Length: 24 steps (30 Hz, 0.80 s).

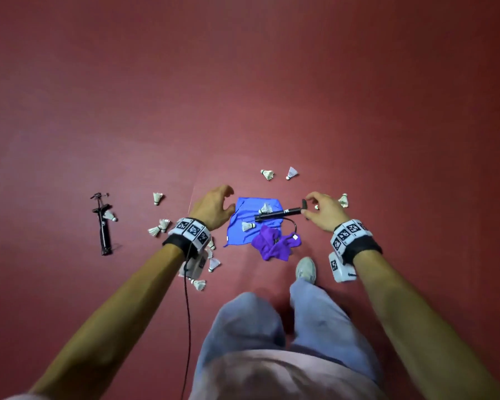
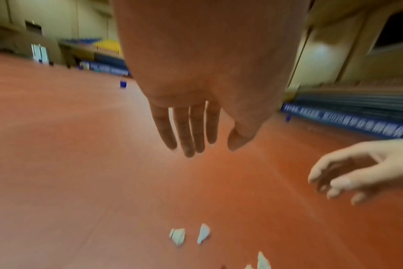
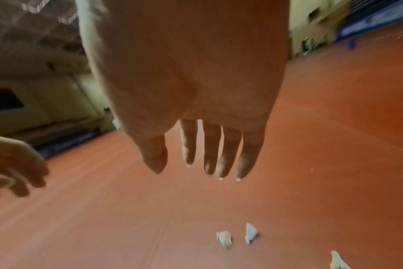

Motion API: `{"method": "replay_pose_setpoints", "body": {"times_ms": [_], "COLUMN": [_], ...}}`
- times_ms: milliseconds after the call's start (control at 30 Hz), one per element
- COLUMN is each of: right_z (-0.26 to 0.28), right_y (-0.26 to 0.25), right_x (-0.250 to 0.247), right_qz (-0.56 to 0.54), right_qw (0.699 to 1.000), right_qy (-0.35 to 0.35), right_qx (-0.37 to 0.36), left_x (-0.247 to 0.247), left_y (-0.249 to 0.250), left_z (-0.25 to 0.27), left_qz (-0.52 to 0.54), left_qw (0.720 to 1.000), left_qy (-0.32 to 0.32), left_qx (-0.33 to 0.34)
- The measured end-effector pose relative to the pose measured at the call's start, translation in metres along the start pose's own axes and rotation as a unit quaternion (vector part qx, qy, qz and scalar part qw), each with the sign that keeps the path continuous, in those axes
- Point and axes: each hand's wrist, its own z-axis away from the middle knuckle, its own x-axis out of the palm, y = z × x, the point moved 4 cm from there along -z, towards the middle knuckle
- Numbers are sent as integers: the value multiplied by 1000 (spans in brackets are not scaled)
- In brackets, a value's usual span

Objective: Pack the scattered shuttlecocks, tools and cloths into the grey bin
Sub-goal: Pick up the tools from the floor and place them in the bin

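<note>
Both hands hung with fingers loosely extended, holding nothing: the left hand (image 1: pixel 214 207) above the blue cloth's (image 1: pixel 243 223) left edge, the right hand (image 1: pixel 324 210) beside the end of the black pump (image 1: pixel 277 214) lying across it. A purple cloth (image 1: pixel 272 245) lay alongside; shuttlecocks (image 1: pixel 267 174) and a second pump (image 1: pixel 103 223) were scattered on the red floor (image 1: pixel 243 96).

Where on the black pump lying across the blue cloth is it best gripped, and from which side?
Probably mid-barrel of the black pump, from above, fingers across its width. It lies flat and nearly crosswise on the blue cloth; the barrel is straight and bare, while a shuttlecock crowds its left part and the hose trails below. The right hand, open, hovers nearest its T-handle end.
</note>
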Motion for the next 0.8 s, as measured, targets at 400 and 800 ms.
{"method": "replay_pose_setpoints", "body": {"times_ms": [400,800], "right_z": [-168,-352], "right_y": [203,321], "right_x": [187,361], "right_qz": [263,255], "right_qw": [934,948], "right_qy": [-238,-190], "right_qx": [35,17], "left_x": [325,540], "left_y": [-169,-296], "left_z": [-114,-234], "left_qz": [-243,-240], "left_qw": [920,931], "left_qy": [-283,-268], "left_qx": [-118,-66]}}
